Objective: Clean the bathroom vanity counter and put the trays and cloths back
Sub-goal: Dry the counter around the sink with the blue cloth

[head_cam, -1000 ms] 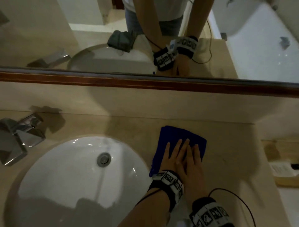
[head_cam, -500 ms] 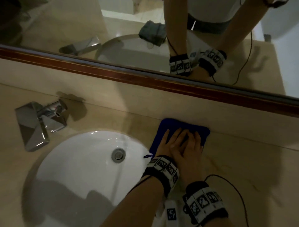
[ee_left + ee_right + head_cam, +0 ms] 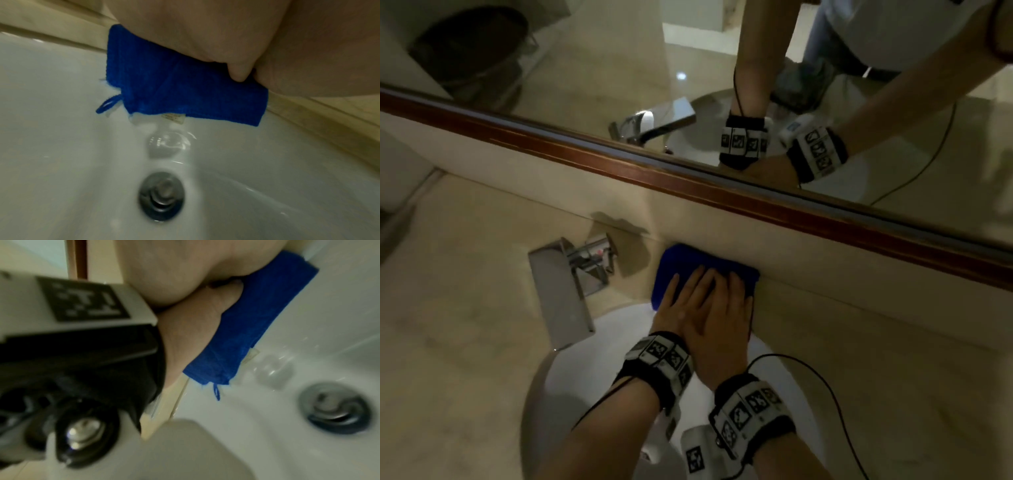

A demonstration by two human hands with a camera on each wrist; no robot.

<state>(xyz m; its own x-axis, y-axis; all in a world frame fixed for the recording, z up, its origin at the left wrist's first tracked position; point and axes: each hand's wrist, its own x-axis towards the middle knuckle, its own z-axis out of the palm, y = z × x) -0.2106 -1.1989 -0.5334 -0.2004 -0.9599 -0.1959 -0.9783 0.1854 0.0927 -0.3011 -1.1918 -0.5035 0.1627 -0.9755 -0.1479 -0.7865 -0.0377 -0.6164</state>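
Both flat hands [image 3: 702,308] press a folded, seemingly ribbed blue cloth [image 3: 681,263] onto stone counter [image 3: 465,308]

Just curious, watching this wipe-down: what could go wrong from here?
The blue cloth already hangs over the sink edge; with both hands, left hand and right hand, pressing flat, it might slide into the basin. The faucet stands close to the left, so a wide sweep could knock knuckles against it.

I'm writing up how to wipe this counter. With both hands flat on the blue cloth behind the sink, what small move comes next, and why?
Probably slide the blue cloth left toward the faucet: both hands, left hand and right hand, press it flat against the backsplash, beside that unwiped strip.
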